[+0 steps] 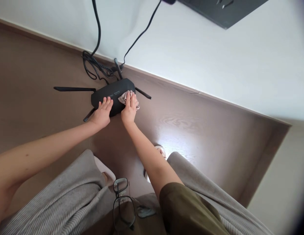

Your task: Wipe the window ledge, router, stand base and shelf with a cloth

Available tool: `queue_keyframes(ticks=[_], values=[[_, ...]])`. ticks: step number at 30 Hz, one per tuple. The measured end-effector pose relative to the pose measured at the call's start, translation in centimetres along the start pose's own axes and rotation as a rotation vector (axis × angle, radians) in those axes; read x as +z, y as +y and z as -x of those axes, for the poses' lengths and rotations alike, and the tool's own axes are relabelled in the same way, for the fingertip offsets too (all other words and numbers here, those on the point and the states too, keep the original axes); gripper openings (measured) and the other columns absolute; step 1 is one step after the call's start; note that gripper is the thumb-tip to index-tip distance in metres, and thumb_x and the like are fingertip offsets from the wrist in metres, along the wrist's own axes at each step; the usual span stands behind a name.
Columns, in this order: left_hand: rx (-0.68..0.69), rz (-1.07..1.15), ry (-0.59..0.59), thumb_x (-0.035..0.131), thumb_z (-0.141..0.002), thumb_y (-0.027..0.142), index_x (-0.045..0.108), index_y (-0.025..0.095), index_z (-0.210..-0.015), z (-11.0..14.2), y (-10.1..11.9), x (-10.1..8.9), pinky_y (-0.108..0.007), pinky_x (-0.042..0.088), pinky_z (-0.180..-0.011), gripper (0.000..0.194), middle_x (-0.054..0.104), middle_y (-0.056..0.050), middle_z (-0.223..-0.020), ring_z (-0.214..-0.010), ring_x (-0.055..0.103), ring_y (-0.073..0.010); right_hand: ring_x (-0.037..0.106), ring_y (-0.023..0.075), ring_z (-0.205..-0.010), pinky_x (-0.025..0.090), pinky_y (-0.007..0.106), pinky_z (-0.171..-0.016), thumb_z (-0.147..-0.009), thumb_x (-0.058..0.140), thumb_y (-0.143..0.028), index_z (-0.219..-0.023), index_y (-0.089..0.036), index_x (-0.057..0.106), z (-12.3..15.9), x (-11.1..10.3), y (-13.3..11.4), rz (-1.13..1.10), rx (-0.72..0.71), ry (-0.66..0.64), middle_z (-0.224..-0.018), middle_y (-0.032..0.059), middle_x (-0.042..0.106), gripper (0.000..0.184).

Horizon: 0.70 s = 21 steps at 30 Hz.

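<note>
A black Wi-Fi router [106, 93] with several stick antennas lies on the wooden floor close to the wall. My left hand [103, 112] rests on its near left part, fingers stretched out and lying flat on the top, holding nothing. On the router's right end, my right hand [129, 111] presses a crumpled, patterned light cloth [123, 97] against the casing. Part of the cloth is hidden under my fingers and shows again at their right side. Small pale lettering, too small to read, runs across the router's top between the hands.
Black cables [89, 60] lie coiled behind the router, and two run up the white wall [191, 58]. A dark panel [223, 13] is at the top right. Brown wooden flooring [181, 117] stretches right to a corner. Eyeglasses [113, 209] hang at my chest, above my knees.
</note>
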<state>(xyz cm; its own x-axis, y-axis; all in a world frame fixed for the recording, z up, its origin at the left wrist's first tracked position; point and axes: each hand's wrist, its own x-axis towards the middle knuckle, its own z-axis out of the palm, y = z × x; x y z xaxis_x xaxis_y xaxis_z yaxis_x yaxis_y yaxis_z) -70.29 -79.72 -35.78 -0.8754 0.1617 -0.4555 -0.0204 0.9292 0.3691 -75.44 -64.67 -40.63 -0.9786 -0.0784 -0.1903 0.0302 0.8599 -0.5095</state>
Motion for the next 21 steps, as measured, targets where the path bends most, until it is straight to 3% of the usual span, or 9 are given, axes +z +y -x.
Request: queue_keyframes(ticks=[5,8,12,15,18,21], values=[[0.034,-0.079,-0.026,0.043,-0.078,0.007,0.025,-0.003,-0.153,0.2,0.5,0.0,-0.060,0.021,-0.121,0.077,0.020,-0.025,-0.162,-0.152,0.012,-0.0385,0.017,0.0277,-0.154,0.021,0.048,-0.124,-0.088,0.033,-0.001,-0.157,-0.008,0.024,-3.8,-1.3,-3.2,0.059,0.037,-0.063,-0.163,0.0202,0.023,0.069],[0.028,-0.116,-0.029,0.044,-0.079,0.011,0.025,-0.006,-0.152,0.3,1.1,-0.2,-0.061,0.020,-0.120,0.077,0.020,-0.028,-0.161,-0.152,0.011,-0.0404,0.021,0.0236,-0.153,0.021,0.040,-0.125,-0.085,0.034,0.003,-0.154,-0.009,0.031,-3.0,-2.0,-3.1,0.062,-0.003,-0.092,-0.163,0.0156,0.026,0.070],[0.031,-0.142,-0.029,0.044,-0.081,0.013,0.026,-0.010,-0.150,0.5,1.7,0.0,-0.061,0.017,-0.120,0.075,0.019,-0.031,-0.160,-0.151,0.011,-0.0424,0.034,0.0183,-0.149,0.027,0.038,-0.124,-0.083,0.033,0.003,-0.145,-0.016,0.050,0.9,-2.5,-0.4,-0.055,-0.087,-0.117,-0.157,0.0107,0.041,0.067],[0.037,-0.132,0.000,0.044,-0.085,0.016,0.027,-0.008,-0.151,0.5,1.5,0.3,-0.061,0.015,-0.120,0.072,0.018,-0.031,-0.160,-0.152,0.010,-0.0423,0.051,0.0184,-0.137,0.038,0.038,-0.118,-0.082,0.035,-0.002,-0.128,-0.019,0.066,3.0,-2.9,2.2,-0.264,-0.087,-0.080,-0.142,0.0100,0.059,0.058],[0.048,-0.103,0.013,0.042,-0.088,0.018,0.032,-0.007,-0.149,0.7,1.1,0.0,-0.060,0.016,-0.120,0.067,0.022,-0.030,-0.160,-0.152,0.012,-0.0420,0.067,0.0199,-0.112,0.052,0.039,-0.102,-0.083,0.036,-0.012,-0.110,-0.017,0.073,3.3,-3.9,5.1,-0.489,0.071,0.067,-0.114,0.0100,0.074,0.046],[0.063,0.027,0.092,0.046,-0.088,0.019,0.049,-0.002,-0.139,1.0,1.7,-0.4,-0.061,0.017,-0.119,0.055,0.031,-0.028,-0.157,-0.150,0.018,-0.0427,0.071,0.0198,-0.087,0.058,0.035,-0.079,-0.085,0.035,-0.023,-0.108,-0.014,0.071,1.6,-6.1,8.0,-0.619,0.210,0.178,-0.091,0.0088,0.074,0.043]])
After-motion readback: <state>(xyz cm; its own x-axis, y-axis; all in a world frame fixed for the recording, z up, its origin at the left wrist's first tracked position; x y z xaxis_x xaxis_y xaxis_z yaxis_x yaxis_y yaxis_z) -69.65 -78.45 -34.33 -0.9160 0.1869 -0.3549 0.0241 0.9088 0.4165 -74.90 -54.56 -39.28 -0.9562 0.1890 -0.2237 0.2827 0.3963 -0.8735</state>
